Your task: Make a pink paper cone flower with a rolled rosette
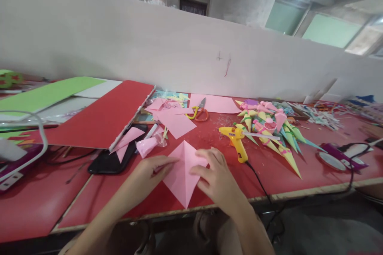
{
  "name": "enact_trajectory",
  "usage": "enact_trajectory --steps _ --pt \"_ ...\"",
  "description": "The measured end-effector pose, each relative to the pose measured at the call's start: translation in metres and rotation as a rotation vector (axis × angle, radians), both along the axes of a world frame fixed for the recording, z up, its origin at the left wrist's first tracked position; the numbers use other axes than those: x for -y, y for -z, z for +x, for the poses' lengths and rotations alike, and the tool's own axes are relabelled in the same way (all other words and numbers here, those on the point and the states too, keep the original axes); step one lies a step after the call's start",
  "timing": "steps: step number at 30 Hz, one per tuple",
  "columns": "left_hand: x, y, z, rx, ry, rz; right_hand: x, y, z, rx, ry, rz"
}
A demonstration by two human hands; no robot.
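A square of pink paper (182,175) with a crease down its middle is at the table's front edge, turned so its corners point up and down. My left hand (149,174) pinches its left side between thumb and fingers. At the right side, my right hand (216,173) grips the sheet with curled, somewhat spread fingers that cover part of its edge. Just left of the sheet lies a pink paper piece in clear wrap (148,145). To the right, a yellow glue gun (237,141) rests on its side.
Scissors (200,113) and pink sheets (176,123) lie behind the paper. Paper cones with pink tops (269,123) are heaped at right. A black phone (110,162) and a large red board (101,115) are at left. The glue gun's cord (259,179) runs over the table edge.
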State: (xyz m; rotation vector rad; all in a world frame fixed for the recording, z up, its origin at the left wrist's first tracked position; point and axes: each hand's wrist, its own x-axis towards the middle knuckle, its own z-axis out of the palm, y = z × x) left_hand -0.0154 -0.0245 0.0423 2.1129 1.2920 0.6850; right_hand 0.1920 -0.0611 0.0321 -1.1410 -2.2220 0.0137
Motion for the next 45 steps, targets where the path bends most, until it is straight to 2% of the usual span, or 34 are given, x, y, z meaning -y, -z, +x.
enact_trajectory --steps 3,7,9,12,14,17,20,23,27,35,38,41,45 --pt "0.0 0.007 0.001 -0.113 0.11 0.04 -0.002 0.0 0.004 0.005 -0.012 -0.022" --pt "0.001 0.016 0.0 -0.332 0.196 0.174 0.003 0.0 0.008 0.009 0.015 -0.215" --pt "0.005 0.016 -0.001 -0.405 0.19 0.246 0.006 0.002 0.009 -0.028 0.027 -0.309" --pt "0.013 0.009 0.0 -0.468 0.256 0.221 0.008 0.005 0.012 -0.113 0.068 -0.375" --pt "0.018 0.003 0.001 -0.486 0.289 0.192 0.008 0.005 0.015 -0.153 0.071 -0.406" --pt "0.024 -0.003 0.005 -0.483 0.291 0.203 0.007 0.006 0.02 -0.201 -0.003 -0.474" --pt "0.023 -0.003 0.007 -0.442 0.39 0.183 0.007 0.007 0.024 -0.236 -0.07 -0.512" --pt "0.021 0.0 0.007 -0.402 0.454 0.159 0.006 0.008 0.026 -0.249 -0.064 -0.513" --pt "0.021 0.004 0.01 -0.441 0.329 0.144 0.006 0.007 0.024 -0.244 0.017 -0.502" --pt "0.018 0.002 0.025 -0.646 0.022 -0.015 0.006 0.014 0.014 -0.142 0.287 -0.442" --pt "0.02 -0.001 0.03 -0.767 -0.032 -0.043 0.005 0.016 0.011 -0.072 0.352 -0.425" --pt "0.021 -0.002 0.033 -0.827 -0.014 0.002 0.004 0.017 0.007 0.0 0.398 -0.397" --pt "0.022 0.003 0.032 -0.804 -0.03 0.141 0.004 0.016 0.002 0.072 0.449 -0.362"
